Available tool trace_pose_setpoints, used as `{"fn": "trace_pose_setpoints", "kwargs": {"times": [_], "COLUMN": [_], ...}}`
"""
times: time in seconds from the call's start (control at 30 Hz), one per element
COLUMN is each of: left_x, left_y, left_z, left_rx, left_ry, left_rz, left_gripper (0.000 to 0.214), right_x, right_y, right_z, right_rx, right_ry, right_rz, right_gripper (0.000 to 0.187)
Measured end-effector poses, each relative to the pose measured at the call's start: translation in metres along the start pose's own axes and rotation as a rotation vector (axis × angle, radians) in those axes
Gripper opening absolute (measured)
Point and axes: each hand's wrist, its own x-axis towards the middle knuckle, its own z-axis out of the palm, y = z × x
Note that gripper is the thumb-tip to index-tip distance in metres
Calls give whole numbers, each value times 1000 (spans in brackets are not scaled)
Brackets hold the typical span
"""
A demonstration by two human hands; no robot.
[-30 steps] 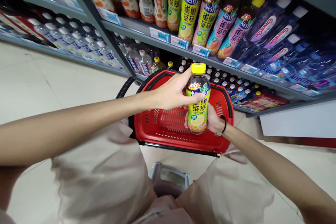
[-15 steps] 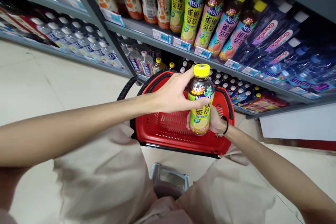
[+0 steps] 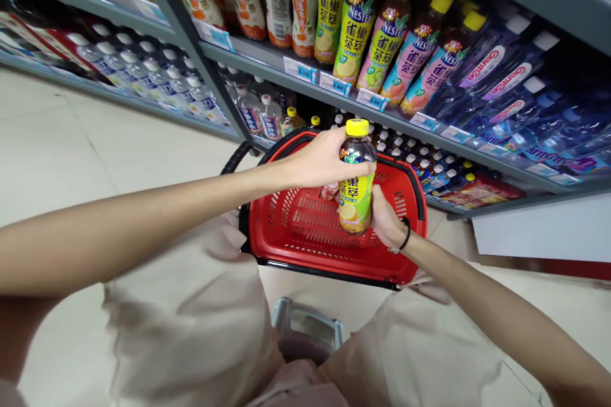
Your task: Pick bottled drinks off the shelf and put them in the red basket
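An iced tea bottle (image 3: 356, 206) with a yellow cap and a yellow-green lemon label stands nearly upright above the red basket. Wrapped round its upper part is my left hand (image 3: 322, 159), the thumb lying across the front of the label. My right hand (image 3: 386, 219), with a black band at the wrist, grips the lower right side; its fingers go behind the bottle and are mostly hidden. Below both hands is the red shopping basket (image 3: 305, 251), with slotted walls and black handles. A small pinkish item (image 3: 330, 191) shows inside it, partly covered by my left hand.
Ahead, a grey shelf (image 3: 267, 54) holds several similar tea bottles (image 3: 356, 22), orange-labelled bottles (image 3: 301, 6) and clear Ganten water bottles (image 3: 510, 79). Lower shelves carry more drinks. A grey stool-like object (image 3: 308, 324) sits on the floor between my legs.
The bottle has turned, so its label faces further left, and it has shifted slightly left. My right hand's thumb now shows along its side. The view has moved a little.
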Motion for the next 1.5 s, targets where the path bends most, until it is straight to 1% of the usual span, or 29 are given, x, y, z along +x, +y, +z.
{"fn": "trace_pose_setpoints", "kwargs": {"times": [0.1, 0.2, 0.27, 0.37, 0.43, 0.53, 0.63, 0.73, 0.9, 1.0, 1.23, 1.5], "left_x": [3, 5, 5, 5, 5, 5, 5, 6, 8, 9, 11, 9], "left_y": [-4, -5, -6, -7, -7, -8, -10, -12, -17, -20, -21, -20], "left_z": [1, -2, -5, -8, -8, -6, -5, -4, -1, 0, 2, 2], "left_rx": [-146, -299, -341, -347, -339, -344, -354, -342, -311, -320, -324, -310], "left_ry": [-46, -92, -111, -136, -151, -165, -173, -180, -186, -192, -200, -198], "left_rz": [-15, -25, -14, 23, 43, 71, 89, 64, 46, 45, 36, 35], "left_gripper": [34, 38, 40, 42, 42, 40, 36, 37, 38, 40, 42, 42], "right_x": [0, -3, -5, -5, -3, 0, 2, 1, 0, 2, 6, 4], "right_y": [-2, -10, -15, -18, -17, -15, -13, -13, -13, -11, -9, -7], "right_z": [3, 7, 9, 11, 10, 6, 3, 4, 8, 6, 1, 1], "right_rx": [-7, -17, -17, 26, 59, 82, 81, 90, 136, 135, 93, 112], "right_ry": [12, -20, -51, -84, -67, -18, 4, 12, -41, -47, 12, -28], "right_rz": [41, 103, 109, 63, 33, 42, 71, 86, 88, 100, 103, 80], "right_gripper": [36, 36, 37, 36, 35, 33, 31, 27, 26, 28, 32, 31]}}
